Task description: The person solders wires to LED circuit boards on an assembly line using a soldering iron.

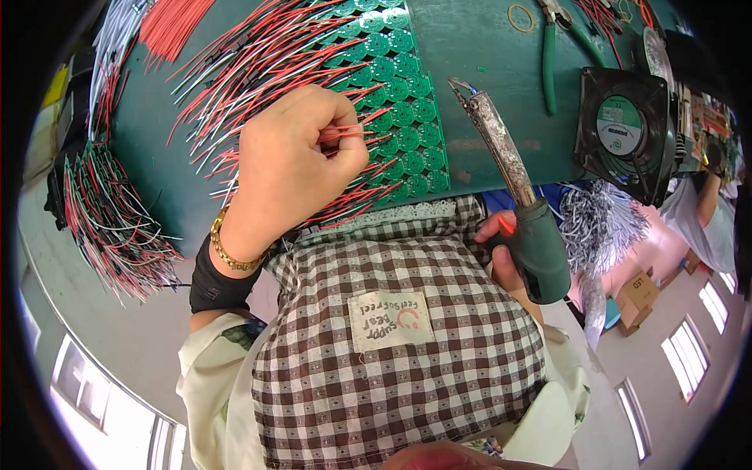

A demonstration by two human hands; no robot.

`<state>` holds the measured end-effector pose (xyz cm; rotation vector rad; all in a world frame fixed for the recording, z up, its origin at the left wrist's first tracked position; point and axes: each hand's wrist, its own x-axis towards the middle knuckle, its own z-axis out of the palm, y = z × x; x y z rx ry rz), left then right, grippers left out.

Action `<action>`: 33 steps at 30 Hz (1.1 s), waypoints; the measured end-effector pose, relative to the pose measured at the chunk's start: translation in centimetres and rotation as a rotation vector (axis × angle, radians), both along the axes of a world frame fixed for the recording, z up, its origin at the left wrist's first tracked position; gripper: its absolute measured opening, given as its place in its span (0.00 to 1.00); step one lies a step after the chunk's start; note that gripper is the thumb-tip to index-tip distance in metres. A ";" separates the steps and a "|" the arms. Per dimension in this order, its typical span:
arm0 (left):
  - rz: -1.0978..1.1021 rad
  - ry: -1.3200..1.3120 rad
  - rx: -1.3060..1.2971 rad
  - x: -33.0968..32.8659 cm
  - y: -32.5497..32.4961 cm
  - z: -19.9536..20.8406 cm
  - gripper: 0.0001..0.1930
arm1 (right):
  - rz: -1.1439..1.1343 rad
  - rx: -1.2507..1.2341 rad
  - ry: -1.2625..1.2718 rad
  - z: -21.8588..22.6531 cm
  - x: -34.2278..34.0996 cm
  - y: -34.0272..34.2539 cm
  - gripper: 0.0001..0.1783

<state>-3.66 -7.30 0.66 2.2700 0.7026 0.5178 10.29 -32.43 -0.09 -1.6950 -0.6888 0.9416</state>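
Note:
My left hand (294, 160) is closed in a fist over the green panel of round circuit boards (407, 110), pinching red and white wires (345, 135) against it. A gold bracelet and a black sleeve sit on that wrist. My right hand (501, 254) grips the green handle of a soldering iron (513, 184). Its crusted metal tip points up and to the left, ending just right of the panel and clear of it. Many red and white wires (258, 63) fan out to the left from the boards. A brown checked apron (392, 329) covers my lap.
A black square fan (627, 129) stands at the right on the dark green table (486, 47). Green-handled pliers (560, 39) and a rubber band (520, 17) lie at the back. Bundles of wires (110, 211) hang off the left edge. Another person's arm (709, 188) is at far right.

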 end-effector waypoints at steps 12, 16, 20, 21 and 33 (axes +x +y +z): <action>0.016 -0.004 -0.052 -0.1 -0.2 0.4 0.06 | 0.070 0.040 -0.119 0.5 0.9 -0.7 0.25; -0.097 -0.051 0.009 -0.2 -0.4 0.0 0.06 | 0.262 -0.052 -0.154 -0.6 1.5 -2.6 0.18; -0.115 -0.025 0.041 -0.1 -0.3 0.0 0.07 | 0.330 -0.116 -0.427 -1.2 1.2 -3.4 0.15; -0.116 -0.014 0.038 -0.2 -0.3 0.0 0.06 | 0.331 -0.117 -0.427 -1.3 1.2 -3.5 0.15; -0.128 -0.001 0.043 -0.1 -0.3 0.0 0.06 | 0.275 -0.044 -0.373 -1.2 1.0 -2.4 0.16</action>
